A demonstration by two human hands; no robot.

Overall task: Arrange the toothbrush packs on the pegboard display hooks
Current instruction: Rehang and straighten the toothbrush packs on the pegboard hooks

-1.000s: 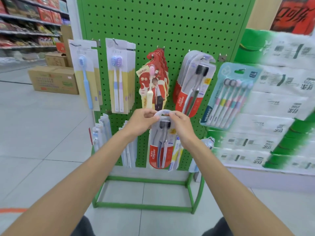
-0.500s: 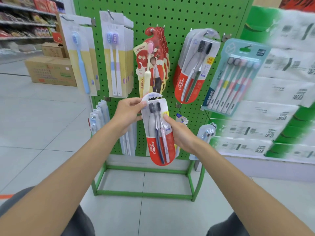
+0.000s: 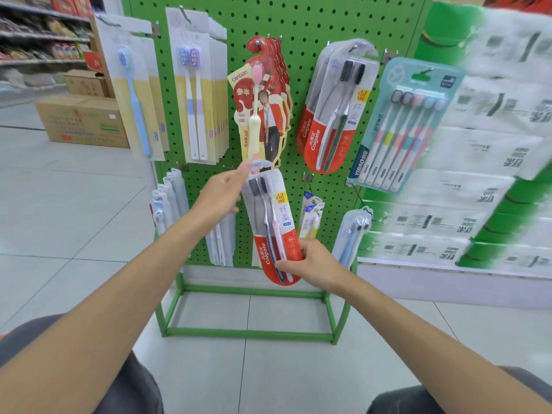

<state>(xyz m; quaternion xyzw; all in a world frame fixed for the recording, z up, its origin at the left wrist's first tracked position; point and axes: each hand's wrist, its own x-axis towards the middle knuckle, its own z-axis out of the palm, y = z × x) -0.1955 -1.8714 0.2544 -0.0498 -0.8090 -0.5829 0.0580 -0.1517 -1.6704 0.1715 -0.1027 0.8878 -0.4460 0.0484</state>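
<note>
A red-and-clear Colgate twin toothbrush pack [image 3: 273, 222] is held upright in front of the green pegboard [image 3: 298, 22]. My left hand [image 3: 222, 194] pinches the pack's top tab with thumb and forefinger. My right hand [image 3: 310, 262] grips its red bottom end. Matching Colgate packs [image 3: 334, 109] hang on an upper hook to the right. A red canban pack stack [image 3: 265, 109] hangs just above the held pack. A bare hook [image 3: 307, 177] sticks out just right of the held pack's top.
Yellow-and-white single and twin brush packs [image 3: 197, 94] hang at upper left, a teal multi-brush pack [image 3: 403, 124] at upper right. Smaller packs [image 3: 354, 234] hang on the lower row. Stacked tissue packs [image 3: 493, 174] fill the right; cardboard boxes [image 3: 80, 121] sit on the floor at left.
The Colgate pack came off the lower hook and was lifted toward me. My left hand shifted up to its top tab and my right hand slid down to its bottom.
</note>
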